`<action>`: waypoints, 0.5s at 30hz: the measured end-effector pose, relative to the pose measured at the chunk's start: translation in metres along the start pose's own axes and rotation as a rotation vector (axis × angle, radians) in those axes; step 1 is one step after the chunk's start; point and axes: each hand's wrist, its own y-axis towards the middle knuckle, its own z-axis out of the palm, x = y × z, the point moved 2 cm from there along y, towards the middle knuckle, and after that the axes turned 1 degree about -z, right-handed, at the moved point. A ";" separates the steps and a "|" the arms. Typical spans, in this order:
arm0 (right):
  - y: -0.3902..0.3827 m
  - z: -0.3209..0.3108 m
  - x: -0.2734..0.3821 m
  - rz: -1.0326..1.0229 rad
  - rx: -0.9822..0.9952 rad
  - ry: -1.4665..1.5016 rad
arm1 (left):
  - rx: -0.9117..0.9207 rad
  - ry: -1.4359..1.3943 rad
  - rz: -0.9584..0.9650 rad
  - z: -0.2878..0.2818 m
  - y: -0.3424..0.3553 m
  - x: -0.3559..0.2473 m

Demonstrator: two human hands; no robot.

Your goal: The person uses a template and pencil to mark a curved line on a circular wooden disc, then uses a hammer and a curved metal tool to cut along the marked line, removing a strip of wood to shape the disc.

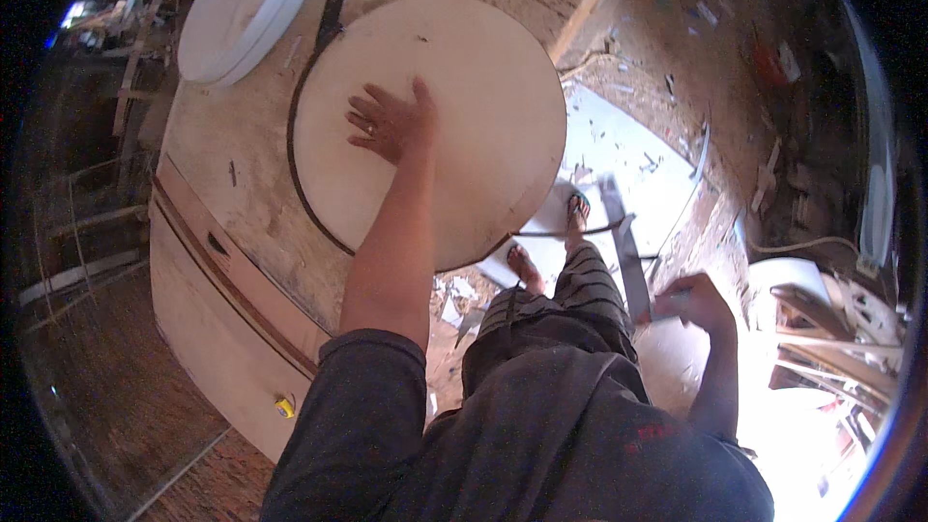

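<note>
My left hand (391, 124) lies flat with its fingers spread on a large round pale board (493, 116). A thin dark band runs along the board's left edge. From its lower right edge, a loose dark edging strip (630, 266) reaches out and bends down toward my right side. My right hand (701, 303) is beside my right thigh, somewhat blurred, its fingers closed at the lower end of the strip. The fingertips are hard to make out.
The board rests on a dusty workbench (208, 164) with white round pieces (246, 14) at its far left. A yellow tape measure (284, 407) lies near the bench's lower end. Scraps litter a white sheet (619, 135) on the floor; wood offcuts (836, 348) are piled at the right.
</note>
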 end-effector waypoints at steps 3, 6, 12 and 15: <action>0.002 -0.042 -0.043 0.011 0.109 -0.074 | 0.034 0.017 -0.027 -0.011 -0.002 0.007; 0.037 -0.083 -0.104 0.114 -0.145 0.025 | 0.023 0.017 -0.017 -0.004 -0.001 0.006; 0.146 -0.147 -0.071 -0.251 -0.605 0.829 | 0.084 0.011 -0.067 -0.018 -0.006 0.006; 0.187 -0.161 0.027 -0.461 -0.703 0.486 | 0.149 0.019 -0.092 -0.037 -0.010 0.003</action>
